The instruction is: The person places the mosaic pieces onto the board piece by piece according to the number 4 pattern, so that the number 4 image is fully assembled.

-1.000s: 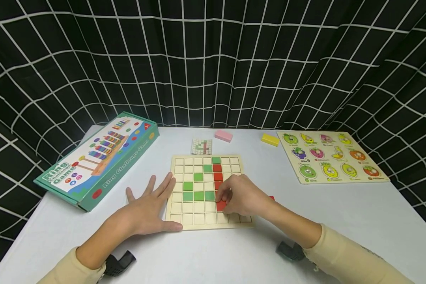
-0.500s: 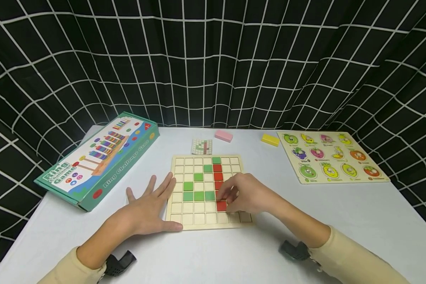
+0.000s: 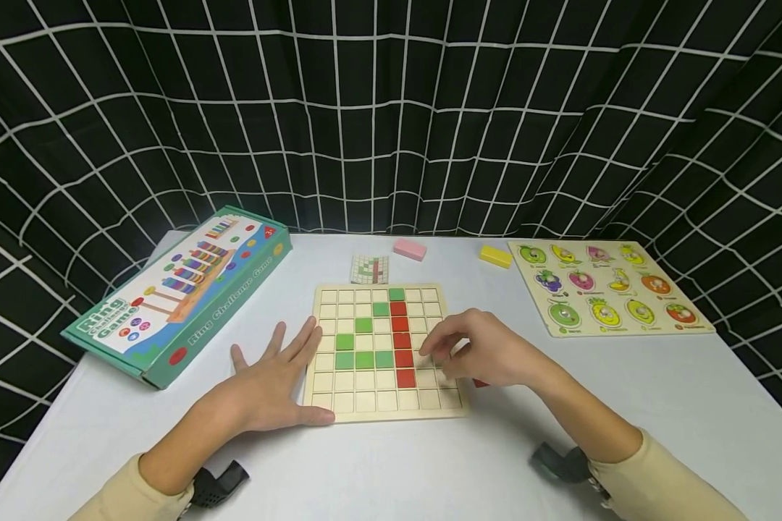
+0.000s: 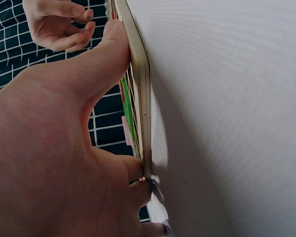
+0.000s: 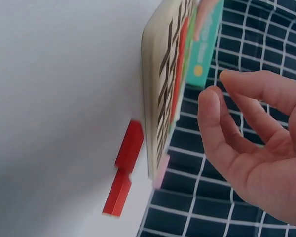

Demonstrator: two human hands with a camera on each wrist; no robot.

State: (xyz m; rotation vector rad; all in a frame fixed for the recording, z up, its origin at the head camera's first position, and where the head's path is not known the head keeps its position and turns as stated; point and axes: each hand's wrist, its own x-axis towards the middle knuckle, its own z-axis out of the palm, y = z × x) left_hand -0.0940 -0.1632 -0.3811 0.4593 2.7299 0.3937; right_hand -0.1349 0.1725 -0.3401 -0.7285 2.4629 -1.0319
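Observation:
A wooden grid board [image 3: 365,401] lies on the table, with a column of red square tiles [image 3: 401,340] and several green tiles [image 3: 364,359] set in its cells. My left hand [image 3: 267,391] lies spread at the board's left side, its thumb on the near-left corner; in the left wrist view that thumb [image 4: 106,54] rests along the board's edge. Above the board's right columns hovers my right hand [image 3: 489,351], fingers loosely bent and nothing between them, as the right wrist view confirms. Two loose red blocks [image 5: 130,145] lie beside the board there; the hand mostly hides them in the head view.
Behind the board lies a small pattern card [image 3: 369,269], with a pink block [image 3: 410,250] and a yellow block [image 3: 496,257] to its right. At left sits a green game box [image 3: 189,289]. A fruit puzzle board [image 3: 609,289] occupies the back right.
My right hand has let go of the lowest red tile in the column and moved up and to the right, uncovering the column. The left hand has stayed in place.

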